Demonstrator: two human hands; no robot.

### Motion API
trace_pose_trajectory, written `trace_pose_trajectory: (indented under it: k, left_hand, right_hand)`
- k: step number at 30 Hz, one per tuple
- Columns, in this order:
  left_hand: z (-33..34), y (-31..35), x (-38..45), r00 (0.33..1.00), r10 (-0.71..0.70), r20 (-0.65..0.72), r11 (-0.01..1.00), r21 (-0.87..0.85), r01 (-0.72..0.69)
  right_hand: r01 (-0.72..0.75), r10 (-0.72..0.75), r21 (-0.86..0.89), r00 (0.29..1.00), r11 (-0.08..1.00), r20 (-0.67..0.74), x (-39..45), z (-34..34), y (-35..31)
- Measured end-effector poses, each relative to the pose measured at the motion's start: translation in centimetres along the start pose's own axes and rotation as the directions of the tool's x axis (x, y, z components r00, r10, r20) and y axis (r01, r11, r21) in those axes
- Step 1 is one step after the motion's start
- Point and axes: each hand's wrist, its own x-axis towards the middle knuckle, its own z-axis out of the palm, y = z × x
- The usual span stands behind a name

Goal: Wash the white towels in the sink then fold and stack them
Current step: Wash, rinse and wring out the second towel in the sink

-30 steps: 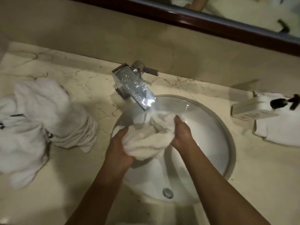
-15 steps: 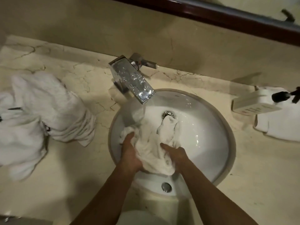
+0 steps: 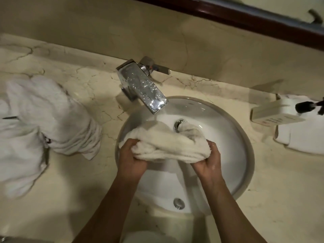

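Wet white towel [image 3: 168, 142] bunched over sink [image 3: 245, 146], under faucet [image 3: 143, 88]. Left hand [image 3: 131, 158] grips its left end, right hand [image 3: 208, 162] its right. Towel pile [image 3: 43, 120] on counter [image 3: 87, 172].

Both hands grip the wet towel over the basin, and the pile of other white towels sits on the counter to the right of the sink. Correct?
Not quite: the pile of white towels lies left of the sink, as the head view shows. Both the left hand and right hand do grip the wet towel.
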Motion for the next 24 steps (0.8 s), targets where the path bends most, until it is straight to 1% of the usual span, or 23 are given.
trace_pose_trajectory:
  k: [3,4,5,6,7,8,9,10,11,12,13,14,15,16,17,19,20,21,22,23,24]
  left_hand:
    - [0.9,0.0,-0.7,0.990,-0.050,0.131,0.997,-0.050,0.057]
    - [0.9,0.0,-0.7,0.991,-0.069,0.113,0.995,-0.071,0.077]
    - [0.6,-0.1,-0.2,0.993,-0.086,0.076,0.992,-0.090,0.093]
    - [0.2,-0.2,0.2,0.989,-0.116,0.092,0.988,-0.090,0.124]
    - [-0.1,-0.2,0.7,0.976,-0.155,0.150,0.981,-0.097,0.171]
    - [-0.1,0.0,1.0,0.965,-0.198,0.174,0.973,-0.080,0.214]
    - [-0.3,0.0,1.5,0.961,-0.221,0.168,0.970,-0.064,0.234]
    - [-0.4,-0.2,2.3,0.964,-0.226,0.138,0.971,-0.044,0.234]
    - [-0.3,-0.6,2.9,0.972,-0.212,0.102,0.977,-0.015,0.214]
    - [0.1,-0.9,2.9,0.981,-0.182,0.068,0.982,0.054,0.179]
    - [0.7,-1.1,2.8,0.990,-0.134,0.044,0.984,0.125,0.128]
    - [1.5,-1.5,2.4,0.998,-0.055,0.026,0.983,0.177,0.050]
    - [2.1,-1.8,2.0,0.999,0.037,0.015,0.970,0.238,-0.039]
    - [2.4,-2.0,1.6,0.994,0.113,0.003,0.937,0.333,-0.108]
    - [2.4,-2.2,1.3,0.990,0.144,0.003,0.901,0.412,-0.132]
    - [2.1,-2.3,1.0,0.997,0.078,-0.027,0.812,0.582,-0.048]
    - [1.9,-2.2,1.1,0.999,0.030,-0.013,0.735,0.678,-0.013]
    - [2.1,-1.9,1.2,1.000,0.015,-0.018,0.684,0.729,0.003]
    - [2.1,-1.4,1.8,0.999,0.017,-0.035,0.669,0.743,0.014]
    - [2.4,-0.8,2.5,0.999,0.007,-0.053,0.726,0.687,0.032]
    - [3.0,-0.1,3.1,0.998,-0.023,-0.056,0.801,0.597,0.052]
  right_hand:
    - [-0.150,0.148,-0.072,0.988,0.986,-0.032,-0.6,1.0,1.5]
    - [-0.194,0.189,-0.100,0.980,0.976,-0.057,-0.6,1.5,2.1]
    - [-0.204,0.193,-0.146,0.977,0.968,-0.089,-0.7,2.0,2.7]
    - [-0.187,0.167,-0.210,0.980,0.960,-0.107,-0.8,2.5,3.1]
    - [-0.136,0.108,-0.275,0.988,0.952,-0.114,-0.6,2.9,3.4]
    - [-0.059,0.024,-0.336,0.994,0.940,-0.109,-0.5,3.2,3.5]
    - [0.038,-0.087,-0.434,0.992,0.900,-0.092,-0.5,3.5,3.4]
    - [0.153,-0.220,-0.572,0.974,0.806,-0.049,-0.5,4.0,3.3]
    - [0.250,-0.340,-0.720,0.940,0.647,0.021,-0.6,4.7,3.4]
    - [0.323,-0.404,-0.823,0.906,0.468,0.125,-0.5,5.2,3.7]
    - [0.348,-0.380,-0.874,0.901,0.338,0.211,-0.1,5.7,4.3]
    - [0.313,-0.307,-0.907,0.925,0.282,0.224,0.7,6.1,5.2]
    - [0.227,-0.234,-0.945,0.957,0.234,0.171,1.5,6.6,5.9]
    - [0.136,-0.176,-0.965,0.980,0.224,0.098,2.4,7.1,6.5]
    - [0.067,-0.139,-0.967,0.990,0.248,0.033,3.4,7.6,6.7]
    - [0.003,-0.121,-0.944,0.992,0.330,-0.039,5.5,8.2,6.1]
    - [-0.010,-0.142,-0.933,0.988,0.359,-0.065,6.3,8.4,5.8]
    - [-0.014,-0.187,-0.929,0.978,0.370,-0.089,6.6,8.9,5.7]
    - [-0.016,-0.230,-0.930,0.967,0.368,-0.108,6.4,9.1,6.0]
    - [-0.003,-0.259,-0.927,0.960,0.375,-0.108,5.9,9.1,6.5]
    - [0.027,-0.279,-0.927,0.957,0.375,-0.085,4.9,9.0,7.1]
